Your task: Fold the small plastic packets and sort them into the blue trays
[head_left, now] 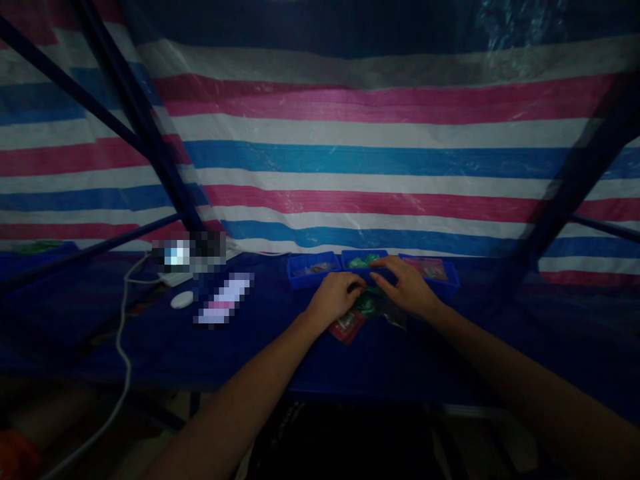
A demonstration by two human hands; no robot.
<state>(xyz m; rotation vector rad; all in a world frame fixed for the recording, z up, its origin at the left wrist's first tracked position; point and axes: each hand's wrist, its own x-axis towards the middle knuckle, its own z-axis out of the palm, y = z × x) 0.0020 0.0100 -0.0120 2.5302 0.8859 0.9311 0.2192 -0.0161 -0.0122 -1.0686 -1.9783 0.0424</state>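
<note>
green plastic, crinkled and shiny, makes up the small heap of packets that both hands are working over, just in front of a row of blue trays. the left hand is curled, knuckles up, its fingertips tucked down at the heap's left edge; whether it has pinched a packet is hidden under the fingers. the right hand lies palm down with fingers stretched towards the middle tray, which has more green in it (its grasp cannot be told either, the palm covers it). the bent, low posture probably suits thin, slippery packets that have to be teased apart.

a red packet lies just below the left hand, touching the heap's edge. the left tray and right tray flank the middle one, contents too dim to read. further left on the blue table sit a white round thing and a white cable. a striped tarp closes the back, and nothing blocks the hands.
</note>
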